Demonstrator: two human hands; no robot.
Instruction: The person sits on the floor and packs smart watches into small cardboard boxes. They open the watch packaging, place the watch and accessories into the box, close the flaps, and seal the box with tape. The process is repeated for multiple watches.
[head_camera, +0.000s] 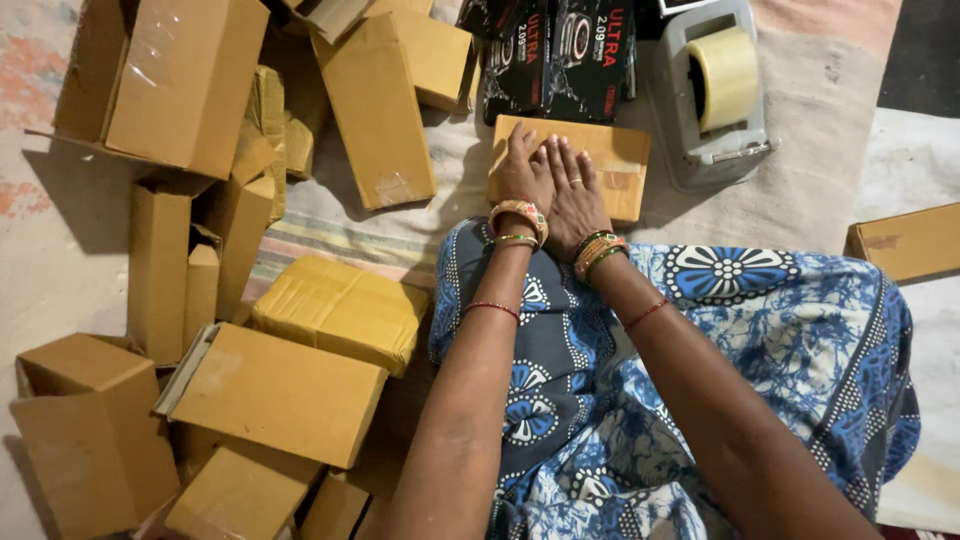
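Observation:
A small brown cardboard box (618, 160) lies flat on the cloth in front of my knees. My left hand (524, 172) and my right hand (570, 186) rest side by side on its top, palms down, fingers stretched out flat. Both wrists wear coloured bangles. The hands cover the box's left half; its right half shows a strip of clear tape. Below the hands, blue and white patterned cloth (720, 340) covers my lap.
A grey tape dispenser (712, 90) with a clear roll stands behind the box at right. Black printed packages (560, 55) lie behind it. Several brown cardboard boxes (280, 395) crowd the floor at left; another box (905, 242) sits at the right edge.

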